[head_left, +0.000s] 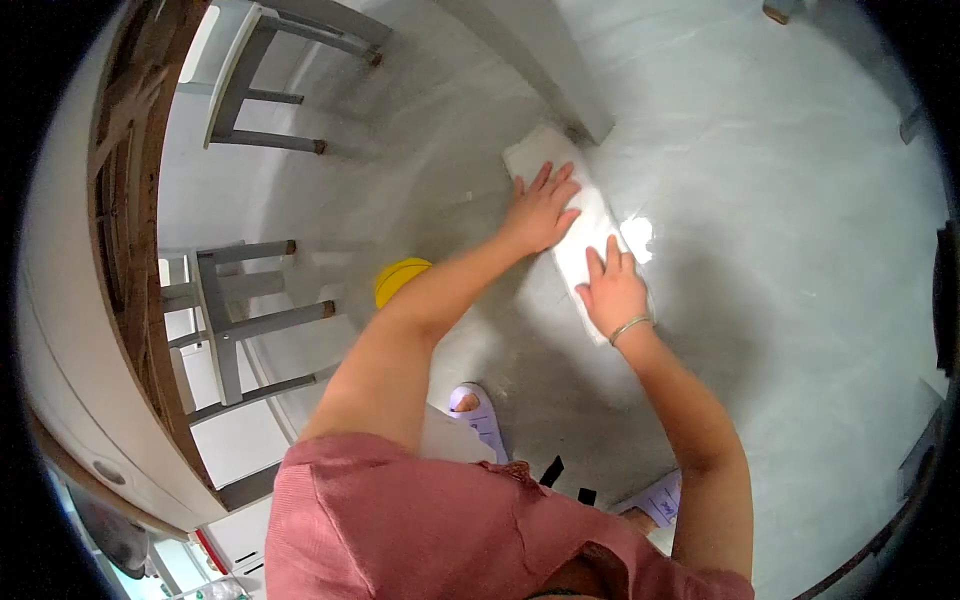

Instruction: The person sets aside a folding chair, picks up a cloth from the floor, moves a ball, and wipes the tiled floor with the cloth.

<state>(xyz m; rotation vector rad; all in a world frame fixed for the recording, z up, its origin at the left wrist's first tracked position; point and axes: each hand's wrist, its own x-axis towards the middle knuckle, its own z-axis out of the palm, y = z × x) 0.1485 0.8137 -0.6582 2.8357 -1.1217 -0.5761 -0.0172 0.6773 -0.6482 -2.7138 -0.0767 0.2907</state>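
Observation:
A folded white cloth [585, 222] lies as a long strip on the grey floor. Near its far end, my left hand [541, 208] presses down on it with the fingers spread. My right hand [615, 292] rests lower on the same strip, fingers stretched out, and a bracelet [630, 326] circles that wrist. Both palms face down and neither hand grips the cloth. The cloth's far end lies close to the base of a grey leg or post [560, 85].
Grey stools [265, 135] with brown-tipped legs stand at the left beside a brown wooden table edge [130, 170]. A yellow round object [400, 280] sits on the floor, partly behind my left arm. My feet wear lilac slippers [485, 425]. Light reflects off the floor [800, 280].

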